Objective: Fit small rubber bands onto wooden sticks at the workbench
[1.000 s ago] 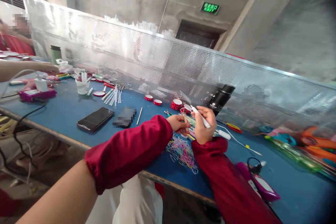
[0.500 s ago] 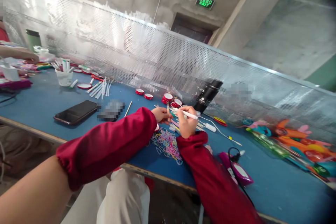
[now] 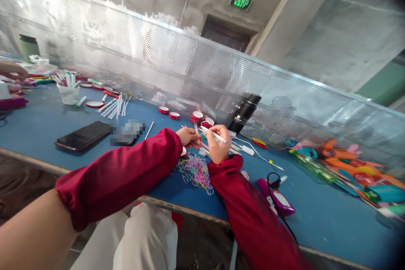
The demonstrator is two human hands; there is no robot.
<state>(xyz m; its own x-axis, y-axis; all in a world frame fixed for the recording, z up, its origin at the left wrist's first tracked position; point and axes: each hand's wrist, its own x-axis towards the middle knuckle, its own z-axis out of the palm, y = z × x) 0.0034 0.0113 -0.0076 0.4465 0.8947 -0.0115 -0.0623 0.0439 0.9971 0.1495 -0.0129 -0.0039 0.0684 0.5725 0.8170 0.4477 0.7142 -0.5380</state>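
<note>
My left hand (image 3: 187,136) pinches a thin, flat, pale stick (image 3: 195,126), held upright above the table. In my right hand (image 3: 220,148) is a white marker pen (image 3: 219,136), gripped as for writing, its tip end pointing left close to the stick. Whether the tip touches the stick I cannot tell. Just below both hands lies a loose heap of colourful rubber bands (image 3: 196,171). Behind the fingers stand red-and-white round rolls (image 3: 196,117). Thin sticks or pens lie partly hidden under my right hand.
Left on the blue table (image 3: 104,156) are a phone (image 3: 84,136), white sticks (image 3: 115,107) and a cup of markers (image 3: 68,93). A black bottle (image 3: 244,114) leans by the perforated metal screen. On the right lie a purple device (image 3: 278,200) with cable and colourful balloon-like items (image 3: 357,166). Another person's hand (image 3: 12,69) shows far left.
The whole view has shifted slightly, so things sit further left. The marker's tip end appears a little closer to the stick. Both hands keep their holds.
</note>
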